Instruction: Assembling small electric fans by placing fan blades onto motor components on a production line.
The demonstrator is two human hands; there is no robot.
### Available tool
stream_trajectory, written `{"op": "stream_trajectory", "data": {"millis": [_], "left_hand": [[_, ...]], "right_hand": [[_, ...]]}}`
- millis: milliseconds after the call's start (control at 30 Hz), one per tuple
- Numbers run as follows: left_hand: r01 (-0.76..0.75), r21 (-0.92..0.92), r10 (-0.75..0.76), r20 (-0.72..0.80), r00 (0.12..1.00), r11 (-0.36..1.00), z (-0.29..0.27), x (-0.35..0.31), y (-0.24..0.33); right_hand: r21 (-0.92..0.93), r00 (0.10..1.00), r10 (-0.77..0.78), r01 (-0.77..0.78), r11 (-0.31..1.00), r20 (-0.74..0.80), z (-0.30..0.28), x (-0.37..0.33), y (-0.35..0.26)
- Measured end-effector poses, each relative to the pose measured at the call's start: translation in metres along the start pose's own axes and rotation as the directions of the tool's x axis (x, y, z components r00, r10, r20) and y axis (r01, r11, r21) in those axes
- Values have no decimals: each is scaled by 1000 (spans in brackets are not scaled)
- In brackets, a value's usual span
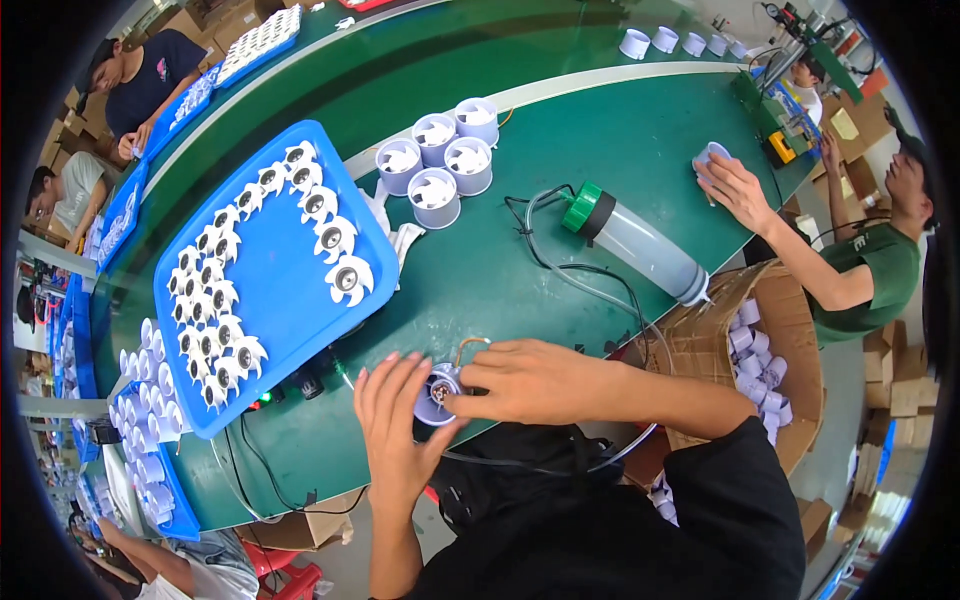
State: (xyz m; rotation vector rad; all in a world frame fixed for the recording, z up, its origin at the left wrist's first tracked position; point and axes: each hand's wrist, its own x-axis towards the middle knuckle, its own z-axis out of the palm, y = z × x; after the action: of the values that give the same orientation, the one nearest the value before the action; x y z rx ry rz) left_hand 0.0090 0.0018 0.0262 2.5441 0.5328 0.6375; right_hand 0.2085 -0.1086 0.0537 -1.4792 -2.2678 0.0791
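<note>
A small pale lavender round fan housing point(431, 410) is at the table's near edge, its opening facing up, with coppery parts inside and a short wire point(470, 343) at its rim. My left hand point(394, 420) is around its left side, fingers along the wall and thumb at the near edge. From the right, my right hand point(525, 382) grips the rim, its thumb reaching into the opening; the fingertips are partly hidden. Beyond my hands lies a blue tray point(285, 290) with several white fan impellers point(334, 238). Several housings with white blades point(436, 196) stand right of the tray.
A green-capped clear dispensing cylinder point(645, 245) lies on the green table, its hose trailing past my right forearm. A cardboard box point(800, 350) of lavender cups is at the right. A co-worker's hand point(738, 192) holds a cup across the table. Blue bins point(175, 505) stand left.
</note>
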Motion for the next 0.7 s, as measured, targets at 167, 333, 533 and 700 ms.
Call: {"op": "stream_trajectory", "data": {"millis": [167, 333, 533, 700], "left_hand": [[128, -31, -131, -128, 983, 991, -7, -19, -1], [158, -119, -168, -86, 982, 980, 2, -9, -3], [293, -192, -320, -127, 939, 936, 10, -13, -2], [260, -207, -292, -144, 945, 943, 6, -13, -2]], "right_hand": [[36, 896, 372, -375, 926, -240, -44, -13, 32], [-274, 578, 781, -810, 518, -235, -59, -59, 78], [324, 612, 725, -649, 689, -317, -94, -84, 79], [756, 564, 613, 32, 654, -554, -126, -33, 53]]}}
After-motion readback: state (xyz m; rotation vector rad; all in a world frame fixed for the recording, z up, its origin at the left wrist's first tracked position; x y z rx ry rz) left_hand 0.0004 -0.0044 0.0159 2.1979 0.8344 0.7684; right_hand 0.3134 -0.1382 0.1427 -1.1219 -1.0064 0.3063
